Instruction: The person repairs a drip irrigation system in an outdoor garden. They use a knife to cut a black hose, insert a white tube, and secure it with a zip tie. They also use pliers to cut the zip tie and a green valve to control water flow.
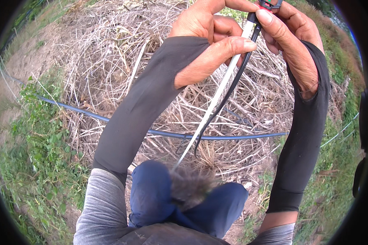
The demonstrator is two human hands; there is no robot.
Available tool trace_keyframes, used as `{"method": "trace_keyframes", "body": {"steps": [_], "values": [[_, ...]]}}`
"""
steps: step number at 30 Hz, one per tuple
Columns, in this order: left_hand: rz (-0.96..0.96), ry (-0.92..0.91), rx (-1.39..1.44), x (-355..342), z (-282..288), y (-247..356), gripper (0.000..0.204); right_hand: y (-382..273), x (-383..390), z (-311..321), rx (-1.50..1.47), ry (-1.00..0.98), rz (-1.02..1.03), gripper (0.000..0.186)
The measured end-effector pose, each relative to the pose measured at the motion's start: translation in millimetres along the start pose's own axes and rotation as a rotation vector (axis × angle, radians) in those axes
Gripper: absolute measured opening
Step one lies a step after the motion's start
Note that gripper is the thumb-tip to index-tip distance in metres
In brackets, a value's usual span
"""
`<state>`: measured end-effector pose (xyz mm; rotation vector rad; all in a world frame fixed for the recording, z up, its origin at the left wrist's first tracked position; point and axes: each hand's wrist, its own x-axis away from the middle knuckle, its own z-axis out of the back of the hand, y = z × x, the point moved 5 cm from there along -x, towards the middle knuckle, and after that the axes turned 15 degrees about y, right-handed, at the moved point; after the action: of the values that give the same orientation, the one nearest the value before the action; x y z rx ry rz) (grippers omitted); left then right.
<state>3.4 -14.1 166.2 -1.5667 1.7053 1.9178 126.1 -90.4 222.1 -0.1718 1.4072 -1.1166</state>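
Note:
A long white stake point(220, 92) slants from between my knees up to the top edge of the picture. A thin black tube point(232, 87) runs along it, and its lower end hangs loose. At the top sits a small black and red fitting point(267, 5), partly cut off by the picture's edge; it looks like a micro-sprinkler head. My left hand point(210, 34) is closed on the stake, its thumb lying across stake and tube and its index finger stretched up to the fitting. With thumb and fingers, my right hand point(292, 34) pinches the fitting.
Dry stalks and straw point(110, 69) cover the ground ahead. A blue-black hose point(216, 137) crosses from left to right in front of my knees point(151, 192). Green weeds point(37, 143) grow on the left, with more grass on the right.

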Motion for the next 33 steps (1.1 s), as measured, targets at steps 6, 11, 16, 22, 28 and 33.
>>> {"method": "trace_keyframes", "body": {"steps": [6,11,16,22,28,33], "values": [[0.061,-0.027,0.057,-2,1,4,0.038,4,8,-2,-0.036,0.064,0.003,0.025],[-0.144,0.024,-0.249,8,2,8,0.039,5,12,-7,-0.085,-0.015,0.174,0.026],[-0.079,0.068,-0.229,18,6,2,0.048,28,17,-15,-0.278,-0.019,-0.06,0.029],[0.138,0.169,-0.383,43,12,-14,0.029,29,14,-10,-0.234,0.047,0.092,0.031],[0.146,0.164,-0.607,63,4,1,0.011,15,25,-13,-0.188,0.056,0.161,0.031],[0.171,0.237,-0.506,70,5,-6,0.014,27,22,-18,-0.254,-0.054,0.145,0.034]]}}
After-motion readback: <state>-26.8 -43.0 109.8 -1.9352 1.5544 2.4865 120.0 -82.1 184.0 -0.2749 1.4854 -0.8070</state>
